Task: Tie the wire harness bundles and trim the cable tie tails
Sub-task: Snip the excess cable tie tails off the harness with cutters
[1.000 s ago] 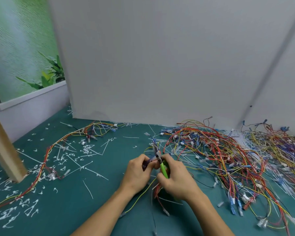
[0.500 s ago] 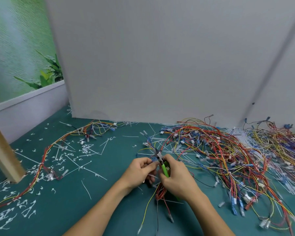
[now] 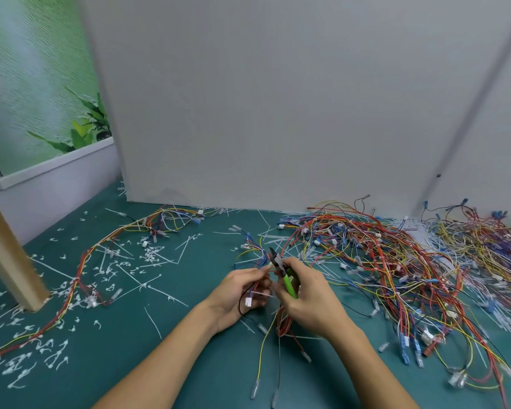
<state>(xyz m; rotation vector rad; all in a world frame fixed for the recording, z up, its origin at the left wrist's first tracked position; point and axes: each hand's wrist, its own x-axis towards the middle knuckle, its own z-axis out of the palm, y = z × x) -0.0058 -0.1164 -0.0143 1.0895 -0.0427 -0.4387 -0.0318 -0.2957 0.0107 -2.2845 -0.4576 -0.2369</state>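
Left hand (image 3: 239, 293) curled, gripping multicoloured wire harness bundle (image 3: 258, 286); right hand (image 3: 310, 296) clenched around green-handled metal cutters (image 3: 282, 274), tips angled up-left.

Even, soft, diffuse light fills the scene, with no glare and only faint shadows on the teal work mat (image 3: 207, 343). Wide-angle distortion bends the pale grey partition panel (image 3: 278, 98) outward. The far right wire tangle looks slightly smeared.
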